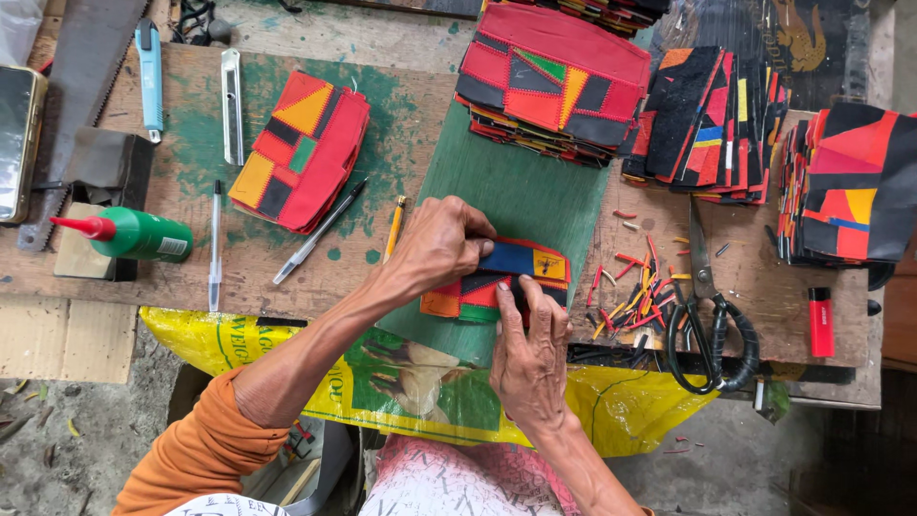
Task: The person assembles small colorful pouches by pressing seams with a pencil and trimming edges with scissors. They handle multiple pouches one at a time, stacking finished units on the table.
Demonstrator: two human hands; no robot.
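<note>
A small patchwork piece (521, 270) of red, blue, yellow, orange and black lies on a green board (521, 186) at the workbench's front edge. My left hand (439, 244) curls over its left end, fingers pinching the upper edge. My right hand (530, 349) comes up from below with its fingers pressed flat on the lower part of the patchwork piece. Both hands hold the piece down between them; its middle is partly hidden by my fingers.
Stacks of patchwork pieces (554, 76), (712, 119), (850, 182), (301, 148) lie around. Black scissors (709, 330), trimmed scraps (635, 291) and a red lighter (821, 322) sit right. Pens (320, 231), a cutter (230, 105), a green glue bottle (134, 234) and a saw (81, 86) lie left.
</note>
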